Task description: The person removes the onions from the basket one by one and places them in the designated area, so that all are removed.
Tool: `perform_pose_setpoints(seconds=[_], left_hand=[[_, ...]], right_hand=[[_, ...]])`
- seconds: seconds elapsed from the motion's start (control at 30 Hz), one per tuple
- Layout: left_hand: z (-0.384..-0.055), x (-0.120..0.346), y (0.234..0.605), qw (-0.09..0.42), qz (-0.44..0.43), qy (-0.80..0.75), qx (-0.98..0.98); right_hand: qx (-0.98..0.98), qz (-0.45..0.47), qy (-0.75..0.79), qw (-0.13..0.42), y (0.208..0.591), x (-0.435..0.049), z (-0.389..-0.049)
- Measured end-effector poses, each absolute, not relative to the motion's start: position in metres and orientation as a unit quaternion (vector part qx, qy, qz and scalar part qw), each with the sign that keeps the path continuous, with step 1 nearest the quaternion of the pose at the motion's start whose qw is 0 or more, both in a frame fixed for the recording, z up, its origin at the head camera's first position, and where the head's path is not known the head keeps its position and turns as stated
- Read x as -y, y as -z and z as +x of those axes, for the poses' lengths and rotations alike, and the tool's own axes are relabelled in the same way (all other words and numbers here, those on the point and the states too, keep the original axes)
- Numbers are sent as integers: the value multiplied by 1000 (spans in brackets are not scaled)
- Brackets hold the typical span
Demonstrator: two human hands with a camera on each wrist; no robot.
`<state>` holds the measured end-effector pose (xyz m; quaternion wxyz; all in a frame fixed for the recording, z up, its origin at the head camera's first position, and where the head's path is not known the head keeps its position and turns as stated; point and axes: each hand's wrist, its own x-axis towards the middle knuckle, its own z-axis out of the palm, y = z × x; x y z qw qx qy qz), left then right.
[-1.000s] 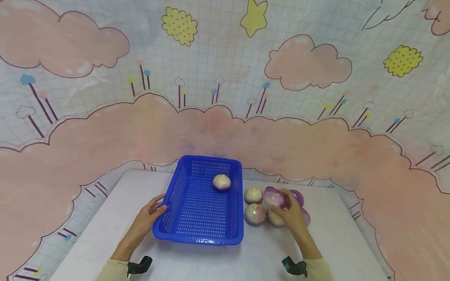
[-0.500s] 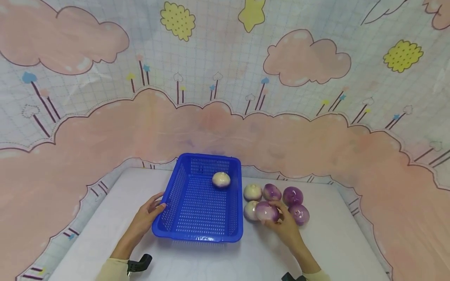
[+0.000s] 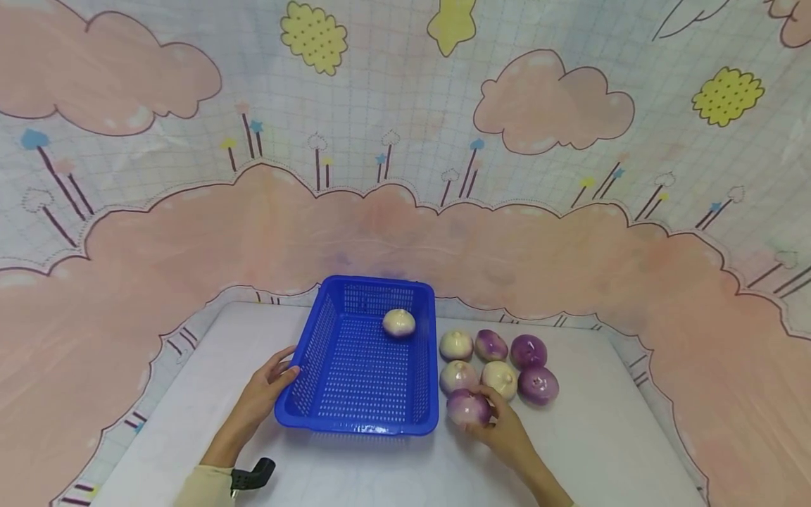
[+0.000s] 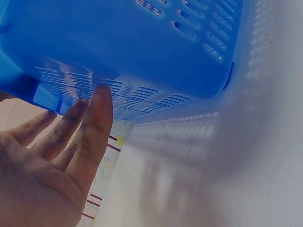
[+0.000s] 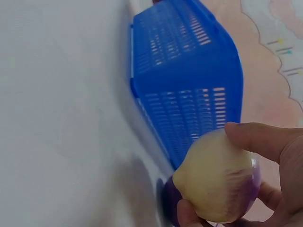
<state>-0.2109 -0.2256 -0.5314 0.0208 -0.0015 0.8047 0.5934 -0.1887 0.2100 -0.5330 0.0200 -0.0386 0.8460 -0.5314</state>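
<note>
My right hand [image 3: 503, 433] grips a glossy purple-and-white onion [image 3: 469, 408] close to the basket's near right corner. The right wrist view shows thumb and fingers around that onion [image 5: 215, 179], its pale side facing the camera. A blue perforated plastic basket [image 3: 357, 428] stands on the white table, with one white onion [image 3: 399, 322] inside toward the far right. At the basket's left side is my left hand [image 3: 261, 391]. In the left wrist view its fairly straight fingers [image 4: 97, 118] touch the slotted outer wall; the thumb is hard to make out there.
Right of the basket lie several more onions: white ones [image 3: 499, 381], a purple-and-white one [image 3: 491, 345] and purple ones [image 3: 538, 385]. The white table [image 3: 608, 436] extends to both sides. Behind it hangs a printed cloth [image 3: 405, 239] with pink clouds.
My right hand has carried the held onion left and toward me, from above the group to beside the basket's near right corner. The left hand and basket stay in place.
</note>
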Motion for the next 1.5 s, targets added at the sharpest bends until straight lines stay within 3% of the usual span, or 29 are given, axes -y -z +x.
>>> perform_pose_setpoints(seconds=[0.43,0.77,1.5], left_hand=[[-212,225,531,18,-6,-592,-805],[-213,224,533,17,-2,-591,-806],[-210,224,529,18,-6,-587,-809]], right_hand=[[-874,-82,479,-4,553,-207,-194],[-844,-60,532,34,549,-211,-190],[-851,-78,517,-38,498,-223,-187]])
